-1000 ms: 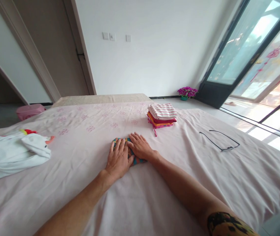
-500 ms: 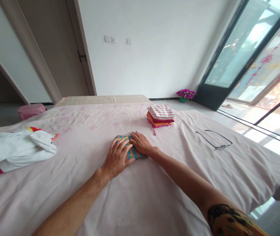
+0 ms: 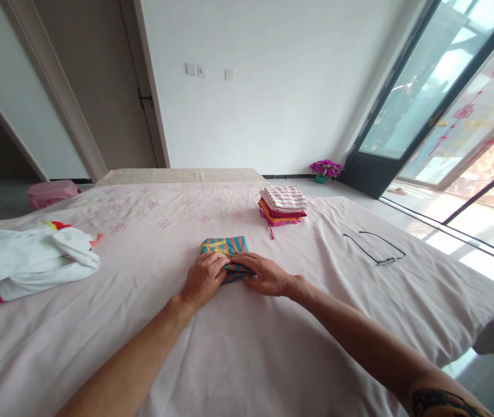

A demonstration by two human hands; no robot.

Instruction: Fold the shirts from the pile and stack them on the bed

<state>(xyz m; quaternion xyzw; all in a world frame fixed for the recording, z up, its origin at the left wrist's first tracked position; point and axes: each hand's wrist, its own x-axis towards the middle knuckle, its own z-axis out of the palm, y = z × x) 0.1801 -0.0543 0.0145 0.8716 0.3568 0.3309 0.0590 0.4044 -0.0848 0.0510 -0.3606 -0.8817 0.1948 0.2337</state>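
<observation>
A small folded cloth garment (image 3: 234,245), striped teal and orange-brown with a yellow print, lies on the bed in front of me. My left hand (image 3: 204,279) is closed on its near left side, the fingers bent over the fabric. From the right, my right hand (image 3: 269,275) grips the near edge, fingers on top and thumb low at the front. Between the hands the near edge looks slightly raised and layered. Parts of the garment are hidden under my fingers.
A neat stack of folded clothes (image 3: 283,204) sits beyond my right hand. Eyeglasses (image 3: 379,250) lie at the right. White clothing (image 3: 42,255) is heaped at the left on the pale pink bedsheet (image 3: 151,324). A pink stool (image 3: 53,194) stands past the bed.
Both hands were lying flat on the garment. Now the right hand has drawn back toward me, and both sets of fingers have curled around its near edge, uncovering the far part.
</observation>
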